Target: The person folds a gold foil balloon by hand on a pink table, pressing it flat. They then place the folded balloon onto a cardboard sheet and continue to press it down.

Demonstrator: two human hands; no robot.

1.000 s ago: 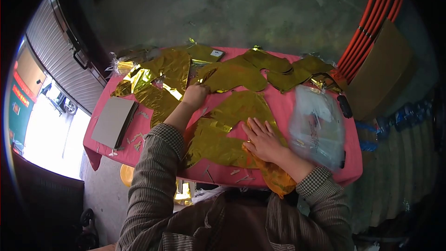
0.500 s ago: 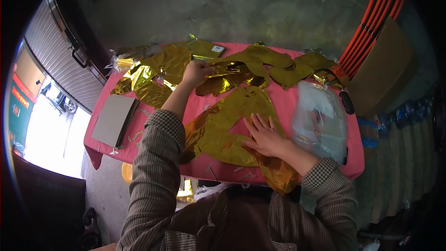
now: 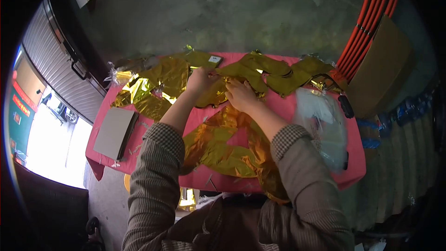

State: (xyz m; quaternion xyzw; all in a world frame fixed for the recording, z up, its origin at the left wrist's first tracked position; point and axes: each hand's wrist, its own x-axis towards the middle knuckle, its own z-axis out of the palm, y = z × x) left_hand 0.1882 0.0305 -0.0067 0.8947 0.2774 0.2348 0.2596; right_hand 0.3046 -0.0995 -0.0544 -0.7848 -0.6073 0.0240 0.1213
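My left hand is closed on the edge of a gold foil balloon, toward the back middle of the table. Close to its right, my right hand has its fingers bent onto the same foil; its fingertips are partly hidden. Nearer to me lies a flat gold foil balloon shaped like a letter A, with a triangular hole. Its upper part and right leg are wrinkled, and the right leg hangs over the front edge.
More gold foil balloons lie along the back of the pink-covered table. A grey board stack rests at the left. Clear plastic bags and a black object are at the right. A cardboard sheet leans beyond.
My right hand has left the A-shaped balloon's hole and moved up and left, beside my left hand. The A-shaped balloon's upper part has become wrinkled. My left hand has stayed nearly in place.
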